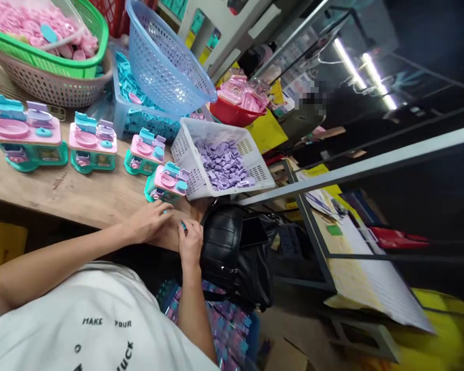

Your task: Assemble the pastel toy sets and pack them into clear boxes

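Observation:
Four small toy kitchen units with pink tops and teal bases stand in a row on the wooden table (88, 198); the nearest unit (169, 181) is just beyond my hands. My left hand (150, 221) is at the table's edge beside that unit, its fingers curled, with a bit of blue at the fingertips. To its right, my right hand (191, 238) is closed, fingers bent together, and a small teal piece shows at its fingertips. What exactly either hand holds is mostly hidden by the fingers.
A white basket (183, 149) of purple parts sits right of the units. Behind are a blue basket (166, 62), a green basket (100, 46) of pink parts and a red bowl (232, 114). A black bag (222, 237) hangs beside my right hand, above a bin of toy parts.

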A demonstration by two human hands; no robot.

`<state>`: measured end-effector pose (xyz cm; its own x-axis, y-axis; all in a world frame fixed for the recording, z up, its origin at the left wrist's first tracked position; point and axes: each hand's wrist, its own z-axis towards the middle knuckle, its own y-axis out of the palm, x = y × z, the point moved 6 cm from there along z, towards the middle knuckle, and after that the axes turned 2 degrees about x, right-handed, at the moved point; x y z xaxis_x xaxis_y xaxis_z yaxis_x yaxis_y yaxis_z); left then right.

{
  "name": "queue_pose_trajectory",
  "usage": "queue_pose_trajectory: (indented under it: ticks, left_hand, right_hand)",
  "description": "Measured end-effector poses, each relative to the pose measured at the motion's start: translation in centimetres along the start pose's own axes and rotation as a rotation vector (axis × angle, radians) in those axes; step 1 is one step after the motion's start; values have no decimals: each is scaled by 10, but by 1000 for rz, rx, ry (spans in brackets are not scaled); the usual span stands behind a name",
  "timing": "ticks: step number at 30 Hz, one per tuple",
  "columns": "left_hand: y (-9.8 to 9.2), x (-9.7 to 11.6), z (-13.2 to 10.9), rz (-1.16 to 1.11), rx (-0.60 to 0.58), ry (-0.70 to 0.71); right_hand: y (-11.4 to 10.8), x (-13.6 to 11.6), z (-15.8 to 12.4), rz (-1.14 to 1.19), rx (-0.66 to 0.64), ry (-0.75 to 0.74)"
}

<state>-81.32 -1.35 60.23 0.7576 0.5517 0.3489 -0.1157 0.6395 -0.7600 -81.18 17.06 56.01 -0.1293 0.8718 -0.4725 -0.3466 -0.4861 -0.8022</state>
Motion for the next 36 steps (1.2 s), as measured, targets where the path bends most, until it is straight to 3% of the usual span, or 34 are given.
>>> queue_pose_trajectory:
  ticks: [2, 5, 8, 11, 13, 15, 17, 19, 22, 24, 28, 36]
  left_hand:
    - [11, 4, 9, -108, 15, -62]
    - [3, -5, 0, -353, 130, -196]
    - [-23, -34, -23, -553, 273, -445]
    - [-68, -65, -45, -576, 451, -650]
    - [-106, -78, -50, -445, 538, -615]
    - [-141, -86, -43, -191, 535, -451]
    - [-164, -100, -32, 65, 445, -267]
    - [-176, -123, -22, 212, 334, -169]
    - [-182, -158, -12, 294, 183, -154]
    - [-179, -167, -10, 324, 99, -144]
    - [-174, -163, -14, 348, 69, -120]
    - [-174, -163, -21, 355, 100, -105]
  right_hand:
    - [2, -3, -3, 171, -9, 38]
    - [15, -29, -5, 571, -51, 177]
    - [40, -77, 2, 923, -176, 301]
    - [60, -138, 26, 1103, -310, 247]
    - [70, -177, 52, 1171, -321, 165]
    - [84, -208, 83, 1215, -303, 136]
    - [104, -231, 110, 1235, -315, 175]
    - [123, -246, 131, 1235, -347, 221]
    - [138, -256, 145, 1212, -335, 221]
    - [141, -255, 148, 1179, -295, 202]
    - [141, -248, 149, 1077, -255, 156]
    - [120, -243, 141, 902, -242, -139]
